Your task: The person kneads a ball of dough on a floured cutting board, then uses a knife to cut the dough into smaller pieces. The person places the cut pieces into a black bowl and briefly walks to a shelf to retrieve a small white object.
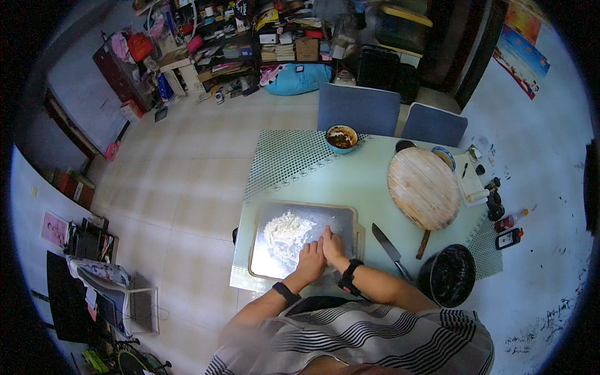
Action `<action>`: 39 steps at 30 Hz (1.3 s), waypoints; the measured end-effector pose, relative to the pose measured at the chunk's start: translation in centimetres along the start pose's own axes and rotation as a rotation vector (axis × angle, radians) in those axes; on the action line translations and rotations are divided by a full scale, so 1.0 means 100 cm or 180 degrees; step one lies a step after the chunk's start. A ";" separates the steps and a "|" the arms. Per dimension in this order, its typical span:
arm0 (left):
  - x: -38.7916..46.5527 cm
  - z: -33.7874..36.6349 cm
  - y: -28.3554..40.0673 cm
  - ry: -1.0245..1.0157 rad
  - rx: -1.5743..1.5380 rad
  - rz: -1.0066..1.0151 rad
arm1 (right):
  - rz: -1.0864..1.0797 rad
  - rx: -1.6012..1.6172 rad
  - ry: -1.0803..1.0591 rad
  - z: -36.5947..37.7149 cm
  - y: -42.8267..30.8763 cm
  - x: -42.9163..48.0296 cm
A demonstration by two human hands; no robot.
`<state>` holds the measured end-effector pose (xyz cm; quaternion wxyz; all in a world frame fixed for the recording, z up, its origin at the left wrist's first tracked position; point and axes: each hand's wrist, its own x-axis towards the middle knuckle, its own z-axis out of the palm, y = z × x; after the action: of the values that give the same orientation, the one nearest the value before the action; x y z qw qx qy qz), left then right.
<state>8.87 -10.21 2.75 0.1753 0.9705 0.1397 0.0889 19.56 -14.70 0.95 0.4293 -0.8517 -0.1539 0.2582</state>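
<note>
My left hand [310, 258] and my right hand [332, 246] meet over the right half of a metal-surfaced board [337, 216] with a pale rim. Their fingers touch, and whatever may lie between or beneath them is hidden. Left of the hands, a loose heap of white flour-like powder [287, 229] spreads across the board, with thin traces around it. A kitchen knife [386, 242] lies on the table right of the board, blade pointing away from me. Each wrist wears a black band.
A round wooden board with a handle [423, 187] lies at the right of the table [300, 187]. Near the right edge stand a black bowl [446, 275] and bottles [508, 238]. A food-stained bowl [341, 138] sits at the far edge, before two chairs [358, 107].
</note>
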 end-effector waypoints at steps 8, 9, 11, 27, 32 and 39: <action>-0.022 0.000 -0.075 -0.0531 -0.1311 -0.0507 | -0.1911 -0.1422 0.0344 0.017 0.024 -0.030; -0.021 0.002 -0.077 -0.0573 -0.1635 -0.0657 | -0.1936 -0.1474 0.0362 0.017 0.024 -0.027; -0.015 0.009 -0.076 -0.0360 -0.1505 -0.0676 | -0.1980 -0.1576 0.0397 0.014 0.025 -0.022; 0.032 0.041 -0.120 -0.1076 -0.1757 -0.1302 | -0.2026 -0.1887 0.0720 0.034 0.024 0.028; 0.040 0.045 -0.130 -0.1071 -0.1356 -0.1525 | -0.1739 -0.1862 0.0458 0.041 0.018 0.027; 0.030 0.009 -0.039 -0.0351 -0.0459 -0.1118 | 0.0557 0.0457 -0.0573 0.002 0.013 0.050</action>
<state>10.95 -6.11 0.91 0.2645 0.9195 0.2903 0.0135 23.61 -12.90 -1.71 0.4494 -0.8023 -0.0981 0.3803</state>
